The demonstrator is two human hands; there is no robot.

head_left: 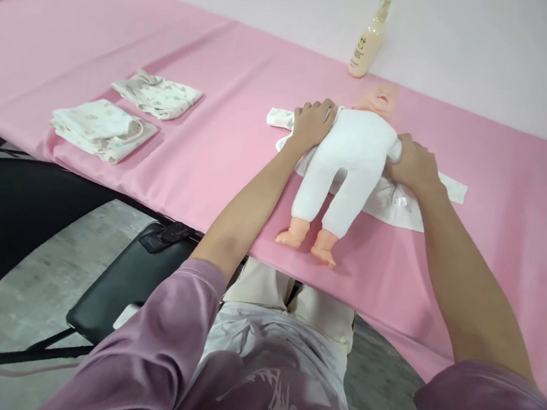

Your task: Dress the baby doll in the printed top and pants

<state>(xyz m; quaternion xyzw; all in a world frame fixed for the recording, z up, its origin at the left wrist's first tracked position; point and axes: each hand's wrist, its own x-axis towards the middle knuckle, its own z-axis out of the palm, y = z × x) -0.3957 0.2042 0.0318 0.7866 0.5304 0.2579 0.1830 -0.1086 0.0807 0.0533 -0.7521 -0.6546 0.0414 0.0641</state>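
white cloth-bodied doll (354,142) lies on spread white fabric garment (396,209), not yet wrapped; right hand (414,165), three o'clock, grasps its arm (395,149); left hand (313,125), nine o'clock, grip unclear.

1) Lighting bright, even, diffuse; I cannot place its source
2) Soft shadows noted beside the doll (360,139) and folded garments (99,129) on the pink cloth (199,163)
3) Doll's head (376,103) smeared, its outline melting into cloth; my left hand (313,127) reasonably sharp
4) White wall (491,72) pale, nearly featureless
5) Upper right corner darkened; my sleeves (159,337) stretched towards the lower edge
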